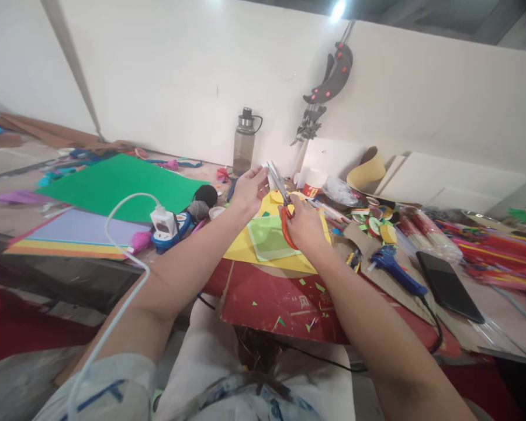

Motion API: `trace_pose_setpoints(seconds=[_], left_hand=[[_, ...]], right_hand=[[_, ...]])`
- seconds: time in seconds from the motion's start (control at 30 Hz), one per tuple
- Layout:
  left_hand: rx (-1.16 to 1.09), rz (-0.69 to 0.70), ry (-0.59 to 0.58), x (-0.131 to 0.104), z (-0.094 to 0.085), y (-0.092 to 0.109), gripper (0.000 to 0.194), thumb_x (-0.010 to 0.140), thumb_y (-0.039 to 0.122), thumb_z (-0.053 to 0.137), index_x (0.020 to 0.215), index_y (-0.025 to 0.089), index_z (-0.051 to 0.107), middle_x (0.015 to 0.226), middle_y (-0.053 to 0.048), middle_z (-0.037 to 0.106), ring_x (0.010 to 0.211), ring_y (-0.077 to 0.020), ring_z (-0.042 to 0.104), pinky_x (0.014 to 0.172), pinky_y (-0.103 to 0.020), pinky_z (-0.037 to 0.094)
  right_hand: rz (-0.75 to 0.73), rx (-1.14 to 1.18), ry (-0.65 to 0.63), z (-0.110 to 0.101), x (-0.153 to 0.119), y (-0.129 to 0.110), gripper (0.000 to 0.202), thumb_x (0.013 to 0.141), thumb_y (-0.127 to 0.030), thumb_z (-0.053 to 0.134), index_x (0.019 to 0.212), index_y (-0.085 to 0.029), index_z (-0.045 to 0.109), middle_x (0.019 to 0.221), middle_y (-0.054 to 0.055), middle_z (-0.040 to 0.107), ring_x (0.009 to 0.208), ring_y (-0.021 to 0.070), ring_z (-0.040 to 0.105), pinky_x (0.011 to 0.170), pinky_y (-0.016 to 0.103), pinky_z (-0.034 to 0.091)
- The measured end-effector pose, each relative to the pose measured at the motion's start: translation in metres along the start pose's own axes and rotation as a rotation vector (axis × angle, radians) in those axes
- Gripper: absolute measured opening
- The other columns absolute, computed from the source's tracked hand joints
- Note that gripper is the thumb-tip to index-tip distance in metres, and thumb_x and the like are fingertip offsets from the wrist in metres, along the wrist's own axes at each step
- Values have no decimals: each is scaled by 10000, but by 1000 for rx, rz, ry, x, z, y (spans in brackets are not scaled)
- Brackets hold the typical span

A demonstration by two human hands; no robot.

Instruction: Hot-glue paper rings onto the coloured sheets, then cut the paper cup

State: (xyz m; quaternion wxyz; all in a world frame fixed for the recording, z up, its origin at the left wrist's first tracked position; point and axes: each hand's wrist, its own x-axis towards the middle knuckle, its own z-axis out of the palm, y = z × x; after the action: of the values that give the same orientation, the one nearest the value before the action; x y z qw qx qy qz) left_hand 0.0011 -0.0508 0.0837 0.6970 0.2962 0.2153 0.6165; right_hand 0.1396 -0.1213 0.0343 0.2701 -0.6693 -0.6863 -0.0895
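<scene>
My right hand (307,225) grips a pair of scissors (284,228) by their orange handles, the blades pointing up and away toward my other hand. Pinched in the fingers of my left hand (249,192) is a small white piece (270,180), probably paper, close beside the blades. Whether the blades touch it I cannot tell. Below both hands a light green sheet (267,238) lies on yellow paper (241,248). Green scraps are scattered over the red board (267,298) at the table's front edge.
On the left lie a large green sheet (123,184), stacked coloured paper (83,231) and a white plug (164,225) with its cable. A bottle (244,143) stands at the wall. To the right are a blue glue gun (397,270), a black phone (449,285) and colourful sticks (504,248).
</scene>
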Motion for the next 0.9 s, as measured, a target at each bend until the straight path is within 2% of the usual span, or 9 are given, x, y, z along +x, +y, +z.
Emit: trace_pose_setpoints(seconds=[0.13,0.33,0.53,0.63,0.9], left_hand=[[6,19,-13,2,-3,-1,191,919,61,776,833,173,648,743,58,685,644,-59,639,701,-204,498],[-12,34,-8,7,-6,-3,179,905,62,784,863,179,655,780,50,705,673,-74,656,721,-225,520],[38,48,10,6,-7,-16,201,974,33,667,825,166,641,753,41,687,670,-69,655,739,-223,518],[58,38,10,1,-6,-21,219,979,28,660,811,162,621,737,40,683,663,-69,655,729,-226,510],[57,20,-8,-2,-5,-21,220,996,76,671,809,168,598,741,40,678,670,-70,655,739,-223,501]], right_hand=[[-9,-5,6,0,1,1,424,1053,-343,455,1363,-126,647,1091,211,762,1006,365,702,900,461,524],[7,-17,-30,-6,1,-2,407,1051,-300,466,1374,-133,650,1071,195,757,1003,356,699,894,445,517],[39,-59,-35,-14,-2,-8,439,1074,-349,472,1429,-124,599,1198,228,690,1045,356,679,879,425,514],[49,-81,-36,-16,-2,-8,443,1076,-326,465,1445,-112,585,1232,239,662,1067,354,671,890,416,505],[83,-131,-81,-20,-2,-10,436,1082,-334,468,1452,-132,578,1249,221,682,1044,359,682,865,412,491]])
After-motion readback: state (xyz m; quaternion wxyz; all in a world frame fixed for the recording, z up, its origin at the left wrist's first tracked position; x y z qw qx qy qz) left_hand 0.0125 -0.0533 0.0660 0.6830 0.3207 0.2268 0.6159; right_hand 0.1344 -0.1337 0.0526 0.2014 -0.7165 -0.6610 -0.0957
